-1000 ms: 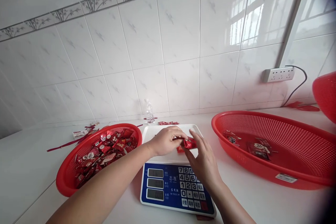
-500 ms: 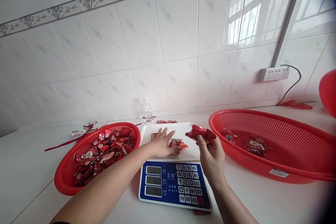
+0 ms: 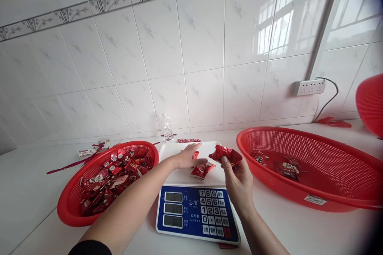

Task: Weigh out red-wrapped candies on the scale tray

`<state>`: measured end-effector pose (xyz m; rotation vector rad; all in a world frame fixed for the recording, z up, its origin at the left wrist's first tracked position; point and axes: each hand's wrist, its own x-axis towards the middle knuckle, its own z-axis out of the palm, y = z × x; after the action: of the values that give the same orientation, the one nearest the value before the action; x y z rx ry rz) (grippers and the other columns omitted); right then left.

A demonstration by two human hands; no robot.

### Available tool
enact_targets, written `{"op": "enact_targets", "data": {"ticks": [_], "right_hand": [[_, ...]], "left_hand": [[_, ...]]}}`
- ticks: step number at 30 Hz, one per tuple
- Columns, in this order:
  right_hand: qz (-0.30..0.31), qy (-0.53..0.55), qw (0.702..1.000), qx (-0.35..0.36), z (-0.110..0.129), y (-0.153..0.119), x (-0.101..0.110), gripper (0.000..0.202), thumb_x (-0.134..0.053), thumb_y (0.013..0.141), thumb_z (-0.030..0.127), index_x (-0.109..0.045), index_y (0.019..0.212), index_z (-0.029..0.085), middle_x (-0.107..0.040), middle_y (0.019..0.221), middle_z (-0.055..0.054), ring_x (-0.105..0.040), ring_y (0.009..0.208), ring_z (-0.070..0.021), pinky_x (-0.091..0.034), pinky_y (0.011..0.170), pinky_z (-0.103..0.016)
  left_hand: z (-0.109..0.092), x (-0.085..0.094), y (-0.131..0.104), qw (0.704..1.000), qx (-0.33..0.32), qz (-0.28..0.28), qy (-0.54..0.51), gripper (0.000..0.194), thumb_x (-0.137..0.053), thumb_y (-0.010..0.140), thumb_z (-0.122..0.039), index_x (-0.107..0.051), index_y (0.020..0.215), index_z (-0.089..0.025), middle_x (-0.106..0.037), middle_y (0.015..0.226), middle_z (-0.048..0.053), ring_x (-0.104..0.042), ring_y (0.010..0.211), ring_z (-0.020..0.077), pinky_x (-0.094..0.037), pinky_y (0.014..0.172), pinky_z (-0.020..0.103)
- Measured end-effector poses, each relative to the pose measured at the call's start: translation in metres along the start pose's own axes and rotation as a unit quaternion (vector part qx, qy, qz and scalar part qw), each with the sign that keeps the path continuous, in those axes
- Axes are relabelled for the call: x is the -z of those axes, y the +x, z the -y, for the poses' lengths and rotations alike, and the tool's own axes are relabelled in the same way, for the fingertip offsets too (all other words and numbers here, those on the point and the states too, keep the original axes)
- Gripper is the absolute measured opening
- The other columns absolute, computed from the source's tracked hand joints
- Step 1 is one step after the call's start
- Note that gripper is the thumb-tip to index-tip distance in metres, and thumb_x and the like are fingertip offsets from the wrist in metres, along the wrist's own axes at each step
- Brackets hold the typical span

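A white-topped scale (image 3: pixel 194 211) with a blue keypad panel stands in the middle. Over its pan, my left hand (image 3: pixel 189 158) has its fingers spread, and a small red packet (image 3: pixel 195 155) shows between thumb and fingers; whether it is gripped is unclear. Just below the thumb, red candy packets (image 3: pixel 202 170) lie on the pan. My right hand (image 3: pixel 239 177) pinches a shiny red packet (image 3: pixel 226 155) above the pan's right edge. To the left, a red basket (image 3: pixel 67 207) is filled with many red-wrapped candies.
On the right a larger red basket (image 3: pixel 329 203) holds several packets. Behind the scale are a clear bottle (image 3: pixel 168 128) and a red strip (image 3: pixel 189 140). A power strip (image 3: pixel 310 87) is on the tiled wall; red ribbons (image 3: pixel 70 165) lie at the left.
My left hand has turned onto its side and lifted its fingers, uncovering more of the packets on the pan. The right hand still holds its packet, and the view has shifted slightly.
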<state>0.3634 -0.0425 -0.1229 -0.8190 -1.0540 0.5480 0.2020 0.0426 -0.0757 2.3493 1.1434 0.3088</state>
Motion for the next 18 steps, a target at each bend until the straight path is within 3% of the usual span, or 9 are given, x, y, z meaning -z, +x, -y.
{"op": "enact_targets", "data": {"ticks": [3, 5, 9, 13, 18], "right_hand": [[-0.002, 0.004, 1.0, 0.0, 0.001, 0.0, -0.001, 0.027, -0.058, 0.085, 0.041, -0.06, 0.103, 0.02, -0.071, 0.098, -0.009, -0.068, 0.09, -0.0245, -0.052, 0.081, -0.044], [-0.001, 0.007, 1.0, -0.006, 0.003, -0.001, -0.002, 0.028, -0.059, 0.085, 0.042, -0.061, 0.103, 0.02, -0.071, 0.099, -0.009, -0.068, 0.091, -0.0248, -0.051, 0.083, -0.045], [-0.004, -0.008, 1.0, -0.017, 0.006, -0.003, -0.003, 0.032, -0.06, 0.083, 0.044, -0.061, 0.103, 0.02, -0.072, 0.094, -0.008, -0.068, 0.09, -0.0258, -0.051, 0.083, -0.046], [-0.009, -0.048, 0.998, -0.028, 0.006, -0.007, -0.003, 0.034, -0.06, 0.081, 0.05, -0.063, 0.1, 0.022, -0.071, 0.095, -0.008, -0.066, 0.092, -0.0273, -0.05, 0.083, -0.047], [-0.012, -0.068, 0.997, -0.027, 0.001, -0.008, -0.004, 0.036, -0.06, 0.079, 0.053, -0.063, 0.1, 0.024, -0.071, 0.095, -0.007, -0.066, 0.091, -0.0271, -0.049, 0.082, -0.046]], "left_hand": [[0.013, 0.026, -0.018, 0.994, 0.058, -0.069, -0.056, 0.074, -0.042, 0.085, -0.064, -0.03, 0.145, -0.022, -0.029, 0.154, 0.008, -0.028, 0.14, 0.0246, -0.024, 0.113, 0.035], [0.029, 0.045, -0.034, 0.988, 0.097, -0.108, -0.053, 0.061, -0.045, 0.087, -0.056, -0.043, 0.135, -0.02, -0.042, 0.146, 0.008, -0.038, 0.134, 0.0229, -0.028, 0.11, 0.032], [0.071, 0.072, -0.08, 0.971, 0.209, -0.115, -0.027, 0.032, -0.051, 0.083, -0.039, -0.06, 0.102, -0.016, -0.068, 0.107, 0.01, -0.063, 0.099, 0.0236, -0.047, 0.086, 0.034], [0.106, 0.074, -0.13, 0.953, 0.296, -0.071, 0.003, 0.015, -0.064, 0.069, -0.032, -0.061, 0.076, -0.019, -0.068, 0.079, 0.003, -0.064, 0.076, 0.0206, -0.048, 0.067, 0.028], [0.128, 0.066, -0.168, 0.929, 0.361, -0.056, 0.052, 0.031, -0.076, 0.05, -0.027, -0.063, 0.077, -0.022, -0.065, 0.069, 0.0, -0.06, 0.068, 0.0216, -0.043, 0.063, 0.027]]}}
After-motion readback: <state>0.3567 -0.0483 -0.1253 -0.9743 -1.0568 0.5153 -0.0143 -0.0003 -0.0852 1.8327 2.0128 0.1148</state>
